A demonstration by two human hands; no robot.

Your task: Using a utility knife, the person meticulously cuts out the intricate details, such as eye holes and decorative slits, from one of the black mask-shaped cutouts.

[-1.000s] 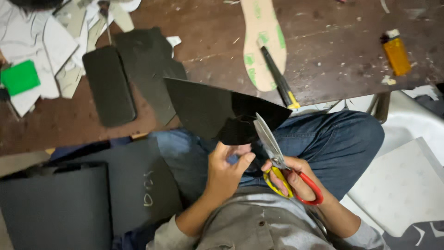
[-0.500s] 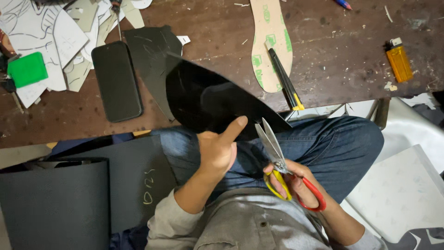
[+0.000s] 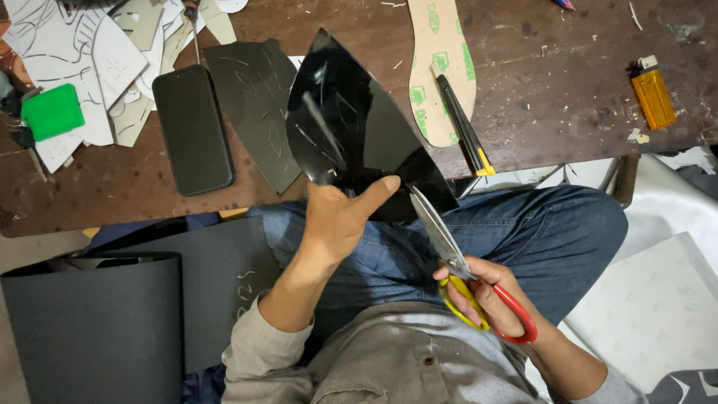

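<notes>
Right now the left hand is gripping a glossy black sheet at its lower edge, with the fingers clamped on it and the thumb pointing out to the right along the edge. The sheet is being held up above the lap, its rounded top reaching over the front edge of the desk. The right hand is holding a pair of scissors with one yellow and one red handle loop, the fingers curled through the loops. The blades are lying nearly together, their tip meeting the lower right corner of the sheet just beside the left thumb.

On the desk, a black phone is lying flat to the left, with a matte black cut piece just beside it and partly behind the held sheet. A tan shoe insole is lying to the right of the sheet, and a black utility knife with a yellow end is resting across it. An orange lighter is lying well apart at the right. White paper patterns and a green block are sitting at the far left. A dark grey roll of material is lying on the floor beside the left knee.
</notes>
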